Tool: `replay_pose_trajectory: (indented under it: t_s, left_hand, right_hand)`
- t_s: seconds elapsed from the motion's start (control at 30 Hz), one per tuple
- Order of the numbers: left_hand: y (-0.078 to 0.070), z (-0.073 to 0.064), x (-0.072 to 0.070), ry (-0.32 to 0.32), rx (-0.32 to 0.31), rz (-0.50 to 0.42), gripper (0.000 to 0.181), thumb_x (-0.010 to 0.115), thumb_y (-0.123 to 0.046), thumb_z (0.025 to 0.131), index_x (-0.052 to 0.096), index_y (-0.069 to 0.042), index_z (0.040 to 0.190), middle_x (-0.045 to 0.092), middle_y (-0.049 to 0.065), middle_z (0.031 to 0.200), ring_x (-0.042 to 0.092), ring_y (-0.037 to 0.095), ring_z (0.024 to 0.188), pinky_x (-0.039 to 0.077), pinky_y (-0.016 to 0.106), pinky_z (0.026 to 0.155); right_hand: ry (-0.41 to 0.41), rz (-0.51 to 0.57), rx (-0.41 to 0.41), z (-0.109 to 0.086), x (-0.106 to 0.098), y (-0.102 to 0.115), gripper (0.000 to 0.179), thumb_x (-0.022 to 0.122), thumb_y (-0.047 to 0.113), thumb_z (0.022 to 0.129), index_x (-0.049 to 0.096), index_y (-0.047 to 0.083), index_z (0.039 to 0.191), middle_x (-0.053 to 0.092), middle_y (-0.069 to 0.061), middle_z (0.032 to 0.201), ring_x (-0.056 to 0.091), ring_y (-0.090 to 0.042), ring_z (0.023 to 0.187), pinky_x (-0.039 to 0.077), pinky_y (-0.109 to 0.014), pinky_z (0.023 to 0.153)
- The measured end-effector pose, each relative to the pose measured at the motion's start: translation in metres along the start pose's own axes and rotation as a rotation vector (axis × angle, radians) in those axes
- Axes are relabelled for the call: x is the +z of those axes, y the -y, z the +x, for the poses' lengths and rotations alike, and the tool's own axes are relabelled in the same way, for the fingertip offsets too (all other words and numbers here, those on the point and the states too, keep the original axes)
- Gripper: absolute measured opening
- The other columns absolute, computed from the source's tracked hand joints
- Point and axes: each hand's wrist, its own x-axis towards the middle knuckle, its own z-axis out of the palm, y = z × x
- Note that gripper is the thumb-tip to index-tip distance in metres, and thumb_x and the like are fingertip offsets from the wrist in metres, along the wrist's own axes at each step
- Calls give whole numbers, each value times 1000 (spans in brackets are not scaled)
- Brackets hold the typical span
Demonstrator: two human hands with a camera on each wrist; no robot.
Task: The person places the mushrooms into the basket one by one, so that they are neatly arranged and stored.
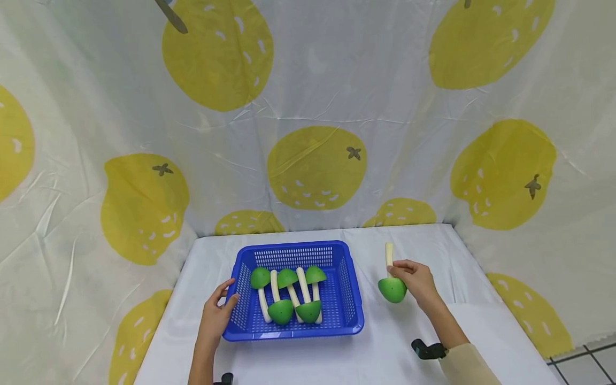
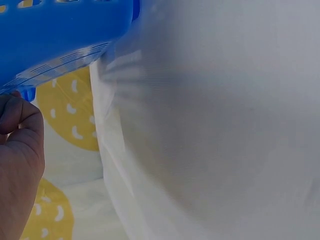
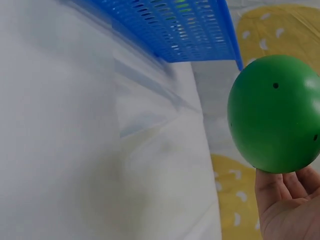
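In the head view a blue plastic basket (image 1: 356, 299) holds several toy mushrooms with green caps and cream stems, laid side by side with caps at alternating ends. My left hand (image 1: 216, 316) grips the basket's left side, thumb over the rim. To the right of the basket, my right hand (image 1: 417, 280) pinches another toy mushroom (image 1: 392, 290) by its stem, cap downward and stem pointing up. From the right wrist, its rounded green cap (image 3: 275, 115) with small dark holes hides the stem and most fingertips. In the left wrist view the left hand (image 2: 20, 145) is only partly visible.
A white cloth (image 1: 289, 363) covers the table. Behind and beside it hangs a pale curtain (image 1: 317, 224) printed with large yellow fruit. Dark wrist straps (image 1: 428, 350) sit on the forearms. Floor tiles (image 1: 587, 369) show at the lower right.
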Motion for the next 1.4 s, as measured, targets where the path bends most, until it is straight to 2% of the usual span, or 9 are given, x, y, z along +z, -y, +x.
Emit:
replay_pose_trajectory:
  t_s: [0.33,0.77,1.07,1.4]
  left_hand:
    - [-2,-1,0,-1,1,-16,48,65,-23,103,53,-25,149,54,14,127,66,25,93,54,29,79]
    - [0,0,1,-8,-4,-21,47,65,-24,103,54,-27,149,53,13,126,65,27,96,55,32,82]
    - [0,0,1,-12,-4,-15,47,65,-24,102,54,-27,148,53,13,126,66,28,94,55,31,80]
    - [0,-1,1,-8,1,-20,48,65,-24,102,54,-26,149,53,13,125,67,26,91,54,28,76]
  right_hand:
    - [9,64,-29,0,15,15,48,77,36,93,70,1,125,76,-2,101,65,-8,91,52,-20,77]
    - [46,63,-26,-2,36,32,50,77,40,92,70,4,126,76,-7,109,66,-16,97,53,-23,80]
    - [87,118,-72,-6,54,41,43,77,32,93,71,3,123,75,-7,105,67,-15,93,55,-24,78]
    - [115,165,-72,-11,72,48,39,77,28,93,71,2,121,76,-9,105,70,-14,91,56,-22,76]
